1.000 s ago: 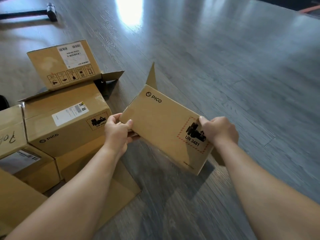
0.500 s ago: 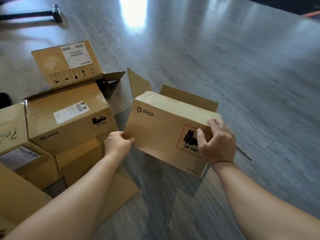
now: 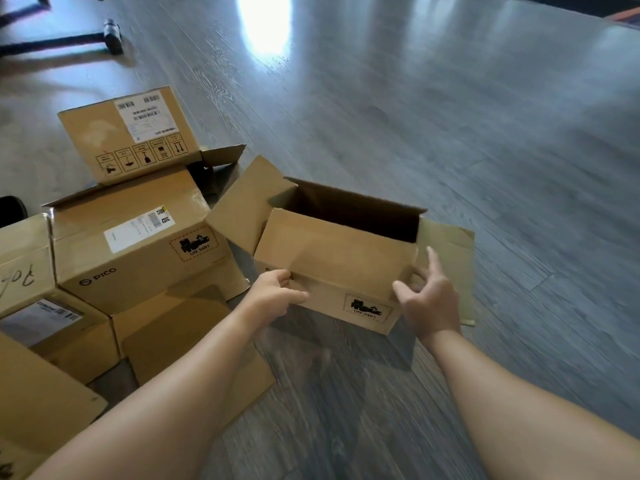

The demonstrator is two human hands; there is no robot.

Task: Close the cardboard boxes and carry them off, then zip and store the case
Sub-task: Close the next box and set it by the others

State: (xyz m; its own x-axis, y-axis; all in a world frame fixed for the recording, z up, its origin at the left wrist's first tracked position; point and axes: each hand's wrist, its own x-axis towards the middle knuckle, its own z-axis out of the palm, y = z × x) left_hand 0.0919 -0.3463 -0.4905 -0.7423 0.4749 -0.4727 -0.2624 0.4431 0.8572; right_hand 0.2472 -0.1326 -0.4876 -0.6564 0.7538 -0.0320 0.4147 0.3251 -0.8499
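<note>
Cardboard box is set on the grey wood-grain floor at the centre of the frame, top open, its dark inside seen between four spread flaps. The left hand is laid against the near wall at its left corner, fingers curled at the flap fold, though a true grip cannot be told. The right hand is held wide and loose at the right corner, holding nothing, beside the right flap lying outward. For a clean closure, it is judged that the short side flaps should be folded in first, then the long ones pressed flat over them, with the box kept steady. The board is matte brown corrugate, creased at the folds, printed with a red-dashed UN 3481 mark. More boxes of like make are stacked at the left of the frame
</note>
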